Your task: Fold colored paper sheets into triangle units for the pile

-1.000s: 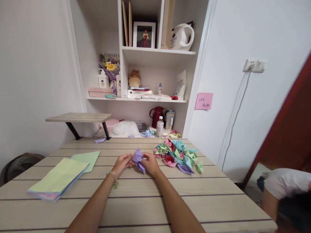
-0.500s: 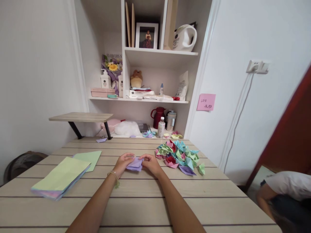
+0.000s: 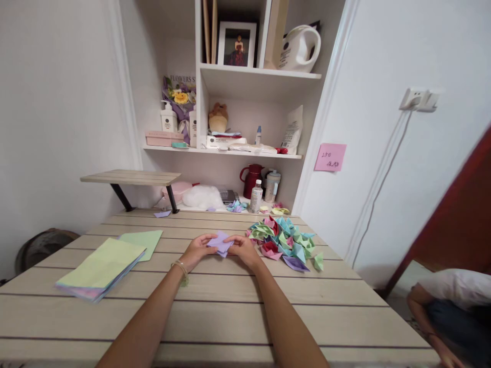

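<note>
A small folded piece of purple paper (image 3: 220, 242) is held just over the table, turned so that a corner points toward me. My left hand (image 3: 198, 250) pinches its left side between thumb and fingers. On the right side my right hand (image 3: 243, 249) grips it the same way. To the right lies a heap of folded paper boats (image 3: 286, 240) in green, blue, pink and red, with a purple boat (image 3: 295, 263) at its near edge. Left of my hands rests a stack of coloured paper sheets (image 3: 102, 263), yellow on top, beside a green sheet (image 3: 148, 243).
A small raised shelf (image 3: 132, 177) stands at the table's back left. Behind the table a bottle (image 3: 256, 197), a red jug (image 3: 252, 181) and a cup (image 3: 272, 186) stand in the cabinet. At the far right a person in a white sleeve (image 3: 456, 289) sits low beside the table.
The purple paper has turned from a squarish lie to a corner-down diamond between my fingers. Both hands have shifted slightly with it, and the whole view has tilted a little.
</note>
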`<state>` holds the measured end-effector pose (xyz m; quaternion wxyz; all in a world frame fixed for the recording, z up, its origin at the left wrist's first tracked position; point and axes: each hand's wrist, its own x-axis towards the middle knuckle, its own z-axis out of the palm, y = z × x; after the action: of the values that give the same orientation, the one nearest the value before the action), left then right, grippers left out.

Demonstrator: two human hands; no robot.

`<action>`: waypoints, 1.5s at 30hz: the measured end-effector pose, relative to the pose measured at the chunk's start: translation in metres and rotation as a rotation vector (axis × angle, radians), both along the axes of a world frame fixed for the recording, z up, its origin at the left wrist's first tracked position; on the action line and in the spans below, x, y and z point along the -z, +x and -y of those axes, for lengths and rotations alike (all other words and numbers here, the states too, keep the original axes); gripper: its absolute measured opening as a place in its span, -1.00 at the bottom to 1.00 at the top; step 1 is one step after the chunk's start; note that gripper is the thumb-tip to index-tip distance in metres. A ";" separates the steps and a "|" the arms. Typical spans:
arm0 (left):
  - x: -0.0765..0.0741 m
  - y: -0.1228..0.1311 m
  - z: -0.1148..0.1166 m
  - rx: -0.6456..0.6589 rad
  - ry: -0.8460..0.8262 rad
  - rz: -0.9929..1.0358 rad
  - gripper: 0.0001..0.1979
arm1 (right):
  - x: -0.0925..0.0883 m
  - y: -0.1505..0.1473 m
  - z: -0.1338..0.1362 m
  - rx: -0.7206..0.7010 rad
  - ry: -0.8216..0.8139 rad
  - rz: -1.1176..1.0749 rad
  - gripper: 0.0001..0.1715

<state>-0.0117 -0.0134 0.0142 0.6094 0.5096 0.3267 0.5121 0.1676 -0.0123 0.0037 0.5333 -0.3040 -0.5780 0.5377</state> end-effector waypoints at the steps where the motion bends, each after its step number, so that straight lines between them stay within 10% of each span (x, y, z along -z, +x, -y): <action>1: 0.001 0.000 -0.001 -0.003 0.009 -0.001 -0.54 | -0.001 0.000 0.001 -0.040 -0.014 0.001 -0.60; 20: 0.007 -0.001 -0.009 -0.194 0.122 -0.092 -0.66 | 0.007 0.001 -0.009 0.161 0.110 0.042 -0.78; 31: 0.013 0.007 -0.005 0.024 0.084 -0.274 -0.63 | 0.003 -0.007 0.001 0.183 0.335 0.438 -0.81; 37: 0.016 0.004 -0.008 -0.085 -0.043 -0.051 -0.70 | 0.000 -0.008 -0.001 0.304 0.174 0.109 -0.37; 45: 0.009 0.000 -0.008 -0.120 -0.071 0.173 -0.75 | 0.007 -0.008 -0.004 0.173 -0.041 0.110 -0.55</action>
<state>-0.0114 -0.0055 0.0055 0.6214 0.4210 0.3208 0.5778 0.1596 -0.0082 -0.0032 0.5388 -0.3925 -0.5668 0.4841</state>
